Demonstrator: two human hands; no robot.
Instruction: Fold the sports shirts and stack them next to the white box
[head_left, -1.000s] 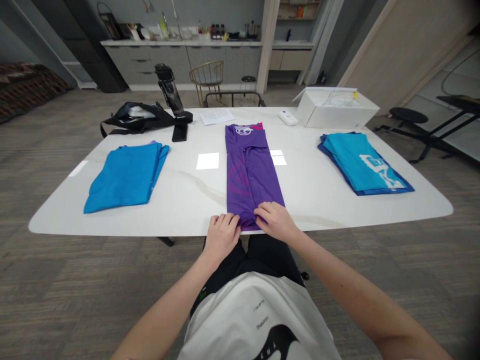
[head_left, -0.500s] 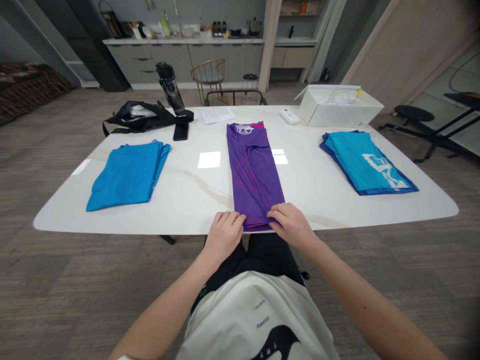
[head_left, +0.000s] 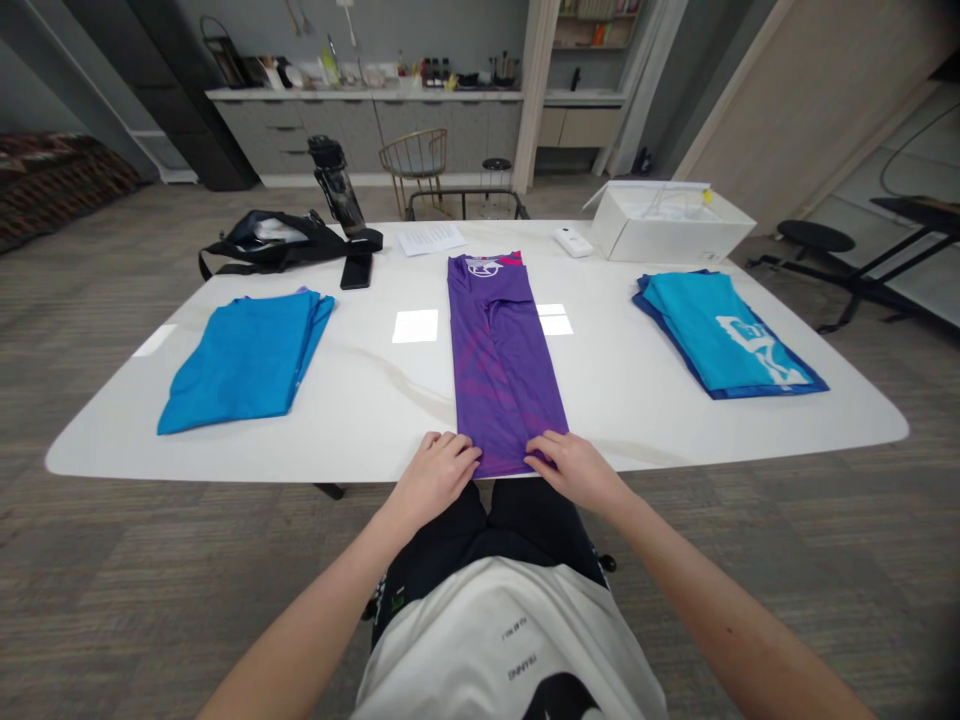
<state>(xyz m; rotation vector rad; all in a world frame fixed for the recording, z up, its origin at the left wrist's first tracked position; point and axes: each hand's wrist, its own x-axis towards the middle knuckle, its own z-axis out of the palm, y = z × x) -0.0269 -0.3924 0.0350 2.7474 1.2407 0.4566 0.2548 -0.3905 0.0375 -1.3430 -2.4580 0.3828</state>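
Observation:
A purple shirt, folded into a long narrow strip, lies flat down the middle of the white table. It has a white logo and a pink patch at its far end. My left hand pinches the shirt's near left corner at the table's front edge. At the near right corner, my right hand has its fingers curled on the hem in the same way. Folded blue shirts lie to the left. On the right is a stack of folded clothes with a turquoise shirt on top.
Along the back stand a black bag, a dark bottle, a phone, a paper sheet, a small white device and an open white box. Beyond are a chair and a kitchen counter.
Both hands stay at the shirt's near corners. The layered hem edges that showed between them now look smoother and more even. The whole view has shifted slightly.

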